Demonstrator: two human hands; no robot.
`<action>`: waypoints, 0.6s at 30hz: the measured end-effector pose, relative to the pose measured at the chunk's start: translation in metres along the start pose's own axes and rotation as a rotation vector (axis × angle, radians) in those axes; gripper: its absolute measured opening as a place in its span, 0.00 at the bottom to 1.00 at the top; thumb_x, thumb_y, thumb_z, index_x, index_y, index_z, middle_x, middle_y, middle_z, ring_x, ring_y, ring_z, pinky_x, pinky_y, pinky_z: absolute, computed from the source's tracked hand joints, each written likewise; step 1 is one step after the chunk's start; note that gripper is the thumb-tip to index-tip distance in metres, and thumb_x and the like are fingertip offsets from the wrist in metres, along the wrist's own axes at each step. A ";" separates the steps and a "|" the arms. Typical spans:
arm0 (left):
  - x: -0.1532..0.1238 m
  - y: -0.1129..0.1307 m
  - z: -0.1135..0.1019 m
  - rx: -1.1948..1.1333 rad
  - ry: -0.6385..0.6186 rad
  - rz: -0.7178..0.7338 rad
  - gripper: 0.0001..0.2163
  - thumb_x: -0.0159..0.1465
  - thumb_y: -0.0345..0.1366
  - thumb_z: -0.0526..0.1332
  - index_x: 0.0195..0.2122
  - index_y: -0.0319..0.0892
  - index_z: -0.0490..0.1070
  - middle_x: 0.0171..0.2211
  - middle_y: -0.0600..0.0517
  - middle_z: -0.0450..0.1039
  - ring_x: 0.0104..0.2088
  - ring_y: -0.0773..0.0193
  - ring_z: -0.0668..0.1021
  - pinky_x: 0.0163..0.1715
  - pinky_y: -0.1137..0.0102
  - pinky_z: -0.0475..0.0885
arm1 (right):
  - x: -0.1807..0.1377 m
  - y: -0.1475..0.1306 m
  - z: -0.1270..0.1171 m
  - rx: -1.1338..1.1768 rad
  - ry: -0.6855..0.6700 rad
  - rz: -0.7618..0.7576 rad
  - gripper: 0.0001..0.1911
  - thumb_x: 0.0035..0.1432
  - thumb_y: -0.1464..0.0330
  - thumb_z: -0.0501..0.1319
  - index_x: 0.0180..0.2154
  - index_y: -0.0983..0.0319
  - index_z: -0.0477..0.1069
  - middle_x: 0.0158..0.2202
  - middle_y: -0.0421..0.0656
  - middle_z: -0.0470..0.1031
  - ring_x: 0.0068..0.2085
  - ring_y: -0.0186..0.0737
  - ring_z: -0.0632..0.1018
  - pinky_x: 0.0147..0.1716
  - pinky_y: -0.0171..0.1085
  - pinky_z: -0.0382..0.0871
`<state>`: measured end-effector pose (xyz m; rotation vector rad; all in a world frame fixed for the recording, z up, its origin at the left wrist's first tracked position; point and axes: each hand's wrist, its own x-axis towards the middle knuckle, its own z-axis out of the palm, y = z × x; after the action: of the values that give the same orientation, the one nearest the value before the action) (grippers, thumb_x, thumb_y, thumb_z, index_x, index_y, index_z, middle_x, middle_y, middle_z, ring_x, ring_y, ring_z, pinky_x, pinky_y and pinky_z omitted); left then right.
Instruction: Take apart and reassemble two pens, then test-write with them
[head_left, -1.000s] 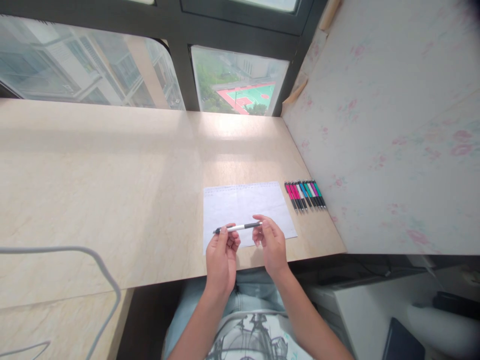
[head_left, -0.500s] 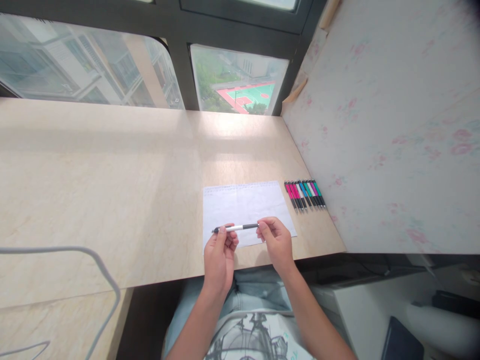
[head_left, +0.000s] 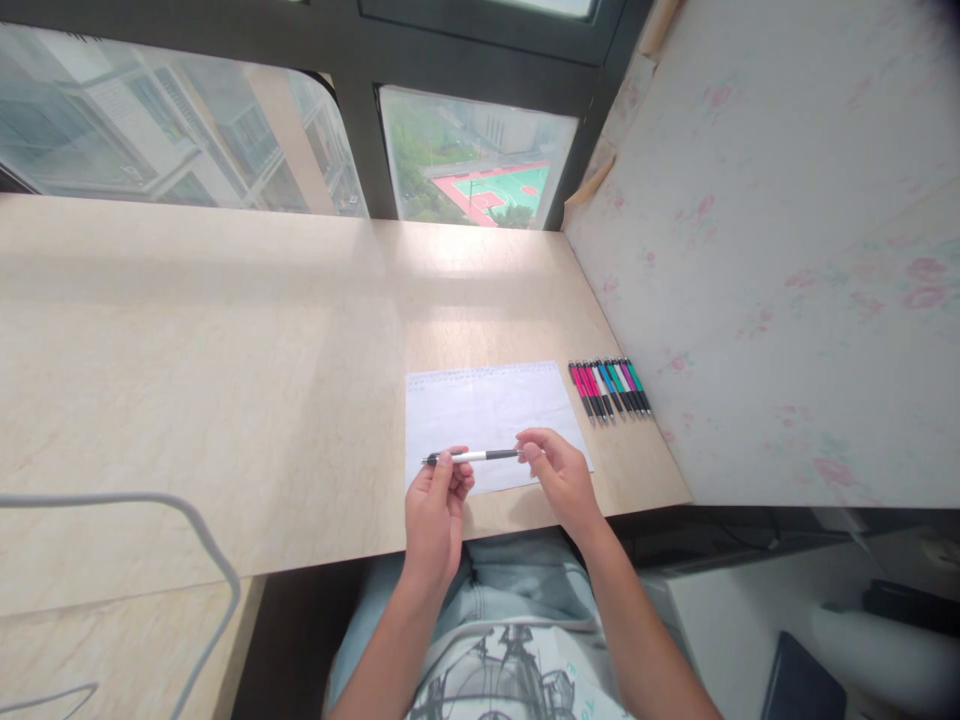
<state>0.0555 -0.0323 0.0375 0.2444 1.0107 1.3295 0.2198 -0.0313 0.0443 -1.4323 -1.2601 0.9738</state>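
Observation:
A white and black pen (head_left: pixel 471 456) lies level between my two hands, just above the sheet of paper (head_left: pixel 487 410). Around its black clip end, my left hand (head_left: pixel 439 510) is closed, thumb on top. My right hand (head_left: pixel 556 475) has its thumb and fingertips closed about the pen's tip at the other end; the very point is hidden among them. Several small lines of handwriting run along the paper's top edge.
Several pens (head_left: pixel 609 390) with pink, white, blue, green and purple barrels lie in a row right of the paper, close to the flowered wall (head_left: pixel 787 250). A grey cable (head_left: pixel 150 498) curves over the desk (head_left: pixel 187 380) at left. Windows stand behind.
My right hand has shifted slightly to the right, and more of the pen's tip end shows. My left hand and the pen have moved a touch left.

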 end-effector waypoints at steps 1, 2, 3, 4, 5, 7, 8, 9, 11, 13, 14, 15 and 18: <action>0.000 0.000 0.000 0.013 -0.005 0.001 0.14 0.56 0.42 0.70 0.36 0.35 0.78 0.28 0.50 0.74 0.29 0.72 0.74 0.33 0.77 0.71 | 0.001 -0.001 0.000 -0.021 -0.017 0.007 0.14 0.63 0.58 0.58 0.35 0.59 0.77 0.30 0.43 0.78 0.32 0.41 0.76 0.31 0.38 0.68; 0.000 0.000 0.000 0.025 -0.010 0.002 0.14 0.57 0.42 0.69 0.36 0.35 0.78 0.28 0.50 0.74 0.29 0.72 0.74 0.33 0.77 0.71 | 0.001 -0.002 -0.001 -0.049 -0.046 0.008 0.16 0.63 0.58 0.57 0.31 0.60 0.77 0.27 0.43 0.77 0.30 0.40 0.76 0.31 0.38 0.67; -0.001 0.000 0.000 0.037 -0.014 0.004 0.14 0.57 0.42 0.69 0.36 0.35 0.78 0.28 0.50 0.74 0.29 0.72 0.74 0.33 0.77 0.71 | 0.002 -0.002 -0.001 -0.078 -0.080 0.002 0.18 0.64 0.58 0.57 0.27 0.60 0.76 0.25 0.42 0.76 0.29 0.40 0.75 0.31 0.38 0.67; -0.001 0.001 0.000 0.045 -0.018 0.007 0.14 0.57 0.42 0.69 0.36 0.35 0.78 0.28 0.50 0.74 0.29 0.72 0.74 0.33 0.76 0.71 | 0.002 -0.003 -0.002 -0.099 -0.104 -0.005 0.18 0.63 0.59 0.57 0.26 0.60 0.75 0.24 0.42 0.76 0.29 0.40 0.75 0.32 0.38 0.67; -0.001 0.001 0.000 0.051 -0.020 0.010 0.14 0.57 0.42 0.69 0.37 0.35 0.78 0.28 0.50 0.74 0.29 0.72 0.74 0.33 0.76 0.70 | 0.002 -0.003 -0.002 -0.110 -0.114 -0.011 0.16 0.63 0.60 0.58 0.27 0.59 0.76 0.26 0.42 0.77 0.30 0.40 0.76 0.32 0.38 0.68; 0.000 0.002 -0.001 0.046 -0.019 0.007 0.14 0.56 0.42 0.70 0.37 0.35 0.78 0.28 0.50 0.74 0.29 0.71 0.74 0.33 0.77 0.70 | 0.002 -0.003 -0.003 -0.103 -0.104 -0.018 0.10 0.60 0.61 0.61 0.31 0.58 0.77 0.31 0.42 0.79 0.33 0.42 0.77 0.34 0.39 0.69; 0.000 0.002 -0.001 0.036 -0.018 0.002 0.14 0.56 0.42 0.70 0.37 0.35 0.78 0.28 0.50 0.74 0.29 0.71 0.74 0.33 0.76 0.70 | 0.002 -0.003 -0.003 -0.093 -0.098 -0.021 0.08 0.59 0.62 0.62 0.34 0.58 0.77 0.33 0.42 0.79 0.35 0.43 0.77 0.35 0.39 0.70; 0.001 0.002 -0.001 0.025 -0.017 -0.003 0.14 0.56 0.42 0.70 0.37 0.35 0.78 0.28 0.50 0.74 0.29 0.71 0.74 0.33 0.76 0.70 | 0.002 -0.002 -0.003 -0.084 -0.091 -0.024 0.07 0.58 0.62 0.63 0.35 0.58 0.77 0.35 0.43 0.79 0.37 0.43 0.77 0.35 0.39 0.70; 0.002 0.002 -0.001 0.008 -0.024 -0.014 0.14 0.56 0.42 0.70 0.37 0.35 0.78 0.28 0.51 0.74 0.29 0.71 0.74 0.33 0.76 0.70 | 0.002 -0.001 -0.002 -0.061 -0.076 -0.014 0.08 0.56 0.62 0.65 0.37 0.58 0.77 0.37 0.43 0.79 0.38 0.43 0.77 0.35 0.39 0.70; 0.002 0.002 -0.002 0.014 -0.041 -0.020 0.14 0.56 0.42 0.70 0.37 0.36 0.78 0.28 0.51 0.74 0.29 0.71 0.75 0.33 0.76 0.70 | 0.002 0.000 -0.001 -0.020 -0.073 0.024 0.09 0.59 0.61 0.63 0.39 0.58 0.76 0.35 0.43 0.79 0.36 0.41 0.77 0.33 0.37 0.70; 0.002 0.002 -0.002 0.022 -0.050 -0.022 0.14 0.56 0.41 0.70 0.37 0.36 0.78 0.28 0.51 0.74 0.29 0.71 0.75 0.33 0.76 0.71 | 0.002 0.000 0.000 -0.006 -0.084 0.042 0.10 0.61 0.60 0.61 0.38 0.59 0.75 0.33 0.42 0.78 0.34 0.40 0.77 0.31 0.37 0.69; 0.002 0.002 -0.002 0.031 -0.057 -0.022 0.14 0.56 0.41 0.70 0.38 0.36 0.78 0.29 0.51 0.74 0.30 0.71 0.75 0.34 0.76 0.71 | 0.001 0.000 0.000 -0.006 -0.103 0.055 0.12 0.62 0.59 0.59 0.36 0.59 0.76 0.30 0.42 0.78 0.31 0.39 0.76 0.30 0.37 0.68; 0.002 0.001 -0.003 0.046 -0.068 -0.017 0.14 0.57 0.41 0.69 0.38 0.36 0.78 0.29 0.50 0.74 0.30 0.71 0.75 0.34 0.76 0.71 | 0.001 -0.002 0.000 -0.054 -0.149 0.051 0.18 0.64 0.58 0.56 0.27 0.60 0.75 0.23 0.41 0.75 0.27 0.38 0.73 0.29 0.37 0.66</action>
<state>0.0525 -0.0315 0.0349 0.3126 0.9849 1.2751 0.2192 -0.0298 0.0462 -1.4616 -1.3724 1.1050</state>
